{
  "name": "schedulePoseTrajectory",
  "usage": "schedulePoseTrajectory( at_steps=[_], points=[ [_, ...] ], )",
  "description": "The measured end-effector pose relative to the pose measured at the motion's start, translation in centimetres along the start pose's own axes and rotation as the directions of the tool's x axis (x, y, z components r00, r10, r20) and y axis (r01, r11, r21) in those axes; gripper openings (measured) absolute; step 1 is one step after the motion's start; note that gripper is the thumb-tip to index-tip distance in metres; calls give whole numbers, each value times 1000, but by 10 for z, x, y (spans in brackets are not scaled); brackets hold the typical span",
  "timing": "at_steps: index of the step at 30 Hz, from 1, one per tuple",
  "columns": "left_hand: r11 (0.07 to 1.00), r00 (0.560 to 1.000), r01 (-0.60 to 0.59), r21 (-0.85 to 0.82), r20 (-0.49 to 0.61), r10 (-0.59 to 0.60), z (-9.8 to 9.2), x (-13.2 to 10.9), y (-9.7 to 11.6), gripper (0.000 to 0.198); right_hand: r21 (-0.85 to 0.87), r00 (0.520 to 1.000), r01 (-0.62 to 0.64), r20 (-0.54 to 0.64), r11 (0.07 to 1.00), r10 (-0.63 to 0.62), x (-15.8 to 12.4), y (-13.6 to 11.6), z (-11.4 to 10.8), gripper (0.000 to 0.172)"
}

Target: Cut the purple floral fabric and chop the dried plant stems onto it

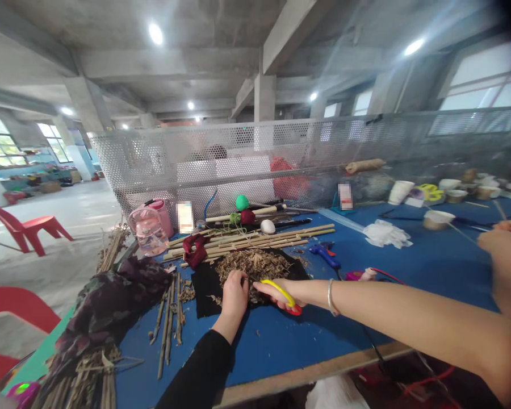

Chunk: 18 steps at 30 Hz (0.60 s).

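Note:
My right hand (281, 291) is closed around scissors (287, 296) with yellow and red handles; their blades are hard to see against the pile. Close to its left, my left hand (235, 291) has its fingers curled together at the pile's front edge, and whatever they pinch is hidden. Both hands are over a heap of brown dried, shredded plant matter (255, 262). That heap lies on a black cloth (204, 292) spread on the blue table (276, 352).
Behind the heap lie bundled sticks (276, 234), a white egg-shaped ball (268, 227) and a green ball (242, 202). A blue glue gun (326, 254) sits to the right. Dark patterned fabric (114, 307) covers the left edge. Another person's arm (505, 267) reaches in at far right.

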<state>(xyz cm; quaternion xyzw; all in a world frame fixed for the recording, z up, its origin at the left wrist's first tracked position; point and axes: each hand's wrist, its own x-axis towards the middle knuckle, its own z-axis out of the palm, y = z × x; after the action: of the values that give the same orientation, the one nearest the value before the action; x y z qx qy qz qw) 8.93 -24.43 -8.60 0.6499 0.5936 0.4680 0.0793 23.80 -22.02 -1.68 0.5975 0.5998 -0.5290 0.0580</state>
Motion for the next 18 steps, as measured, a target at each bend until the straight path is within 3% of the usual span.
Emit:
schedulePoseTrajectory(
  at_steps=[6,10,18],
  points=[
    [999,998,8,37,-61,-6,2,2,-5,14,-57,982,-143,113,988,149,-11,12,-28,59],
    [999,998,-36,-5,-59,35,1,1,-6,13,-39,963,-167,207,985,171,-10,14,-27,67],
    [997,997,-73,-26,-40,72,-1,-2,-3,13,46,1000,4,9,999,-4,3,5,4,60]
  ],
)
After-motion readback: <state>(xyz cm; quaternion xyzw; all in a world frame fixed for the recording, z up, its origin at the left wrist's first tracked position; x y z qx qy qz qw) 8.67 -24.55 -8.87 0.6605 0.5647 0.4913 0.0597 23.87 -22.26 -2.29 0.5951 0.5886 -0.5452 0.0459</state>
